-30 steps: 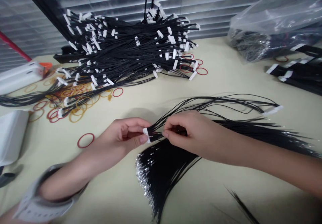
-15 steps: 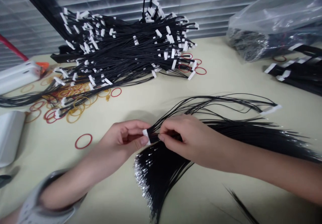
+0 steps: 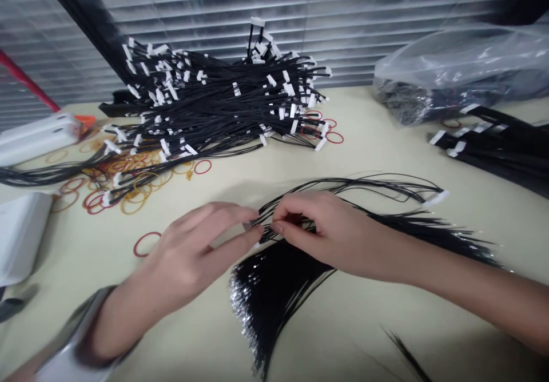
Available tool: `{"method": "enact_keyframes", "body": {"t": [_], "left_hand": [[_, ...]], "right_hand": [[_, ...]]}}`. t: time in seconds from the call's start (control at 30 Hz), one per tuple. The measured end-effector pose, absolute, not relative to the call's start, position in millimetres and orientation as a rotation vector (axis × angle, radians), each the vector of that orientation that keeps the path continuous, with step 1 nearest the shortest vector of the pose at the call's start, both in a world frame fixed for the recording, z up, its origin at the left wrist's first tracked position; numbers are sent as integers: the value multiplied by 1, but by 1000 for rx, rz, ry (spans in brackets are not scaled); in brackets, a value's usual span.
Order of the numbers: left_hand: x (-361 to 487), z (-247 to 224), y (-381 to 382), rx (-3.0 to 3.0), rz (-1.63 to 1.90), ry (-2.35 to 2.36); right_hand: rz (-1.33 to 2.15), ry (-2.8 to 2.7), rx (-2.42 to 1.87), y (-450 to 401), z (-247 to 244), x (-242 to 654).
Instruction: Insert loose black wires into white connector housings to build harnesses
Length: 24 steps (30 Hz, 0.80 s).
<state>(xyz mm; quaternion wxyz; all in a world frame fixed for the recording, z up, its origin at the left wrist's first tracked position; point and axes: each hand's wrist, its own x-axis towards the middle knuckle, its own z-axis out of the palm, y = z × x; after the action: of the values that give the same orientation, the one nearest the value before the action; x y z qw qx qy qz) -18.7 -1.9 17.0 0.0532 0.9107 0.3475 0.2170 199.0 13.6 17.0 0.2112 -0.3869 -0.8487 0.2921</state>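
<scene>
Black wires [image 3: 343, 186] run in a loose loop from a white connector under my left hand to another white connector [image 3: 436, 198] at the right. My left hand [image 3: 206, 245] has thumb and forefinger closed about this wire harness at its near connector, which is mostly hidden. Right beside those fingertips, my right hand [image 3: 317, 233] pinches a black wire; the wire's tip is too small to make out. Below both hands lies a thick bundle of cut black wires [image 3: 278, 290] with silvery ends, fanned out on the table.
A heap of black harnesses [image 3: 214, 96] with white connectors lies at the back. Red and yellow rubber bands [image 3: 137, 182] are scattered at the left, near white cases [image 3: 23, 236]. A clear plastic bag [image 3: 454, 73] and more harnesses [image 3: 493, 147] lie at the right.
My left hand has turned over the connector, its fingers now reaching onto the wires and covering most of the white housing. The right hand stays pinched close by. The view has shifted slightly.
</scene>
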Motion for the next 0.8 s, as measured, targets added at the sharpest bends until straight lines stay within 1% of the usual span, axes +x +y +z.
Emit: {"method": "enact_keyframes", "body": {"t": [0.1,0.13,0.2,0.27,0.33,0.43,0.63,0.8], "left_hand": [[-15,15,-1,2613,670,1168],[-14,15,0,2479,677,1257],[-11,13,2,2148,674,1393],[-9,11,5,1872,670,1406],[-9,10,8,1723,660,1365],[-11,9,11,1646,622,1337],[-13,12,12,1464,544,1256],[-14,13,13,1452,500,1227]], "right_hand": [[352,-2417,-1054,3,28,201],[270,-2485,-997,-2,31,201],[309,-2720,-773,-12,35,200],[359,-2906,-559,-20,33,198],[271,-2986,-509,-25,27,194],[163,-2994,-574,-26,20,192],[279,-2956,-695,-18,24,198],[617,-2756,-876,-9,19,199]]}}
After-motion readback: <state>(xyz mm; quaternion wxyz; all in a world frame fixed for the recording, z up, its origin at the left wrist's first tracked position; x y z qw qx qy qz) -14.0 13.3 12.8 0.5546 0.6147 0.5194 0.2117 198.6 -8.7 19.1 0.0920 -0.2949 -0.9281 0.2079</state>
